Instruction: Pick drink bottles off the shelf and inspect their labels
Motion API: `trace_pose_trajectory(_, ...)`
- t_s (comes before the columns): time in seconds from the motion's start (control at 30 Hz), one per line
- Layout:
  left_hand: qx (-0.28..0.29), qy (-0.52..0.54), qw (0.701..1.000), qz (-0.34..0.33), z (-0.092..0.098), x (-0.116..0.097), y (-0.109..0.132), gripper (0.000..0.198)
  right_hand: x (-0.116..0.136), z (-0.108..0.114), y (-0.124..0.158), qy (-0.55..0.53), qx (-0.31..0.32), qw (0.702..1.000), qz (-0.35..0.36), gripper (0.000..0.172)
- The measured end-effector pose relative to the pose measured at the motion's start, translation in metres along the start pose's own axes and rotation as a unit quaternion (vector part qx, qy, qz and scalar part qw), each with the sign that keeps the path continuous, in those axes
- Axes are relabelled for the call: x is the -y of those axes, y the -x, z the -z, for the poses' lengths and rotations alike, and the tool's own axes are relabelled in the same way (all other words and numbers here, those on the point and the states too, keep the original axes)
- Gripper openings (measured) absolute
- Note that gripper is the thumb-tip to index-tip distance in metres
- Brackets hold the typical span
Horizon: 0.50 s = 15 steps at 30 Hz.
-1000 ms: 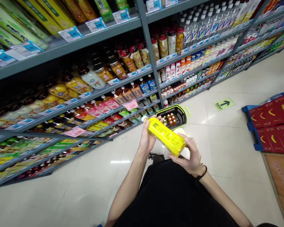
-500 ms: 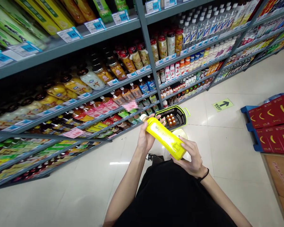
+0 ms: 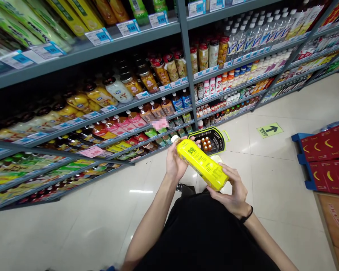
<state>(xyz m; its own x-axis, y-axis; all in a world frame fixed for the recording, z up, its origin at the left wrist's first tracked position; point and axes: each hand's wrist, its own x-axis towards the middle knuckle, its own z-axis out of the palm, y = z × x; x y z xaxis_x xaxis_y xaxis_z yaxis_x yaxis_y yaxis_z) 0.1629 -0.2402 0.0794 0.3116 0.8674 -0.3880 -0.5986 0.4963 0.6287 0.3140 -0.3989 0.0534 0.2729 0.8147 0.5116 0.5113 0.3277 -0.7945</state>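
A yellow-labelled drink bottle (image 3: 202, 163) with a white cap lies tilted between my two hands, its printed label facing up. My left hand (image 3: 175, 160) is closed round the cap end, with the fingers partly behind the bottle. At the base end, my right hand (image 3: 234, 190) grips the lower corner between thumb and fingers. Beyond the bottle, a black shopping basket (image 3: 219, 139) with a lime-green rim stands on the floor, with several small brown bottles (image 3: 206, 143) inside. Something pale in front of the basket is mostly hidden by the bottle.
Shelves (image 3: 101, 113) of bottled drinks and jars run along the left and far side. On the right, red cartons (image 3: 327, 154) sit on a blue pallet (image 3: 302, 158), with a brown cardboard box (image 3: 335, 222) nearer. A green arrow sign (image 3: 269, 130) is stuck to the tiled floor.
The bottle has been turned about its length, so printed text now shows on its upper face. Both hands keep hold of it. The view has shifted slightly.
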Motion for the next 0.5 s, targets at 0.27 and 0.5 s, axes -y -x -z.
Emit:
trace_pose_trajectory(0.27, 0.006, 0.042, 0.999, 0.009, 0.011, 0.001, -0.001, 0.041, 0.024, -0.001, -0.012, -0.198, -0.012, 0.907, -0.371, 0.059)
trace_pose_trajectory(0.5, 0.013, 0.044, 0.999, 0.023, 0.012, 0.007, 0.0, 0.038, 0.026, 0.002, -0.026, -0.353, 0.113, 0.762, -0.531, 0.073)
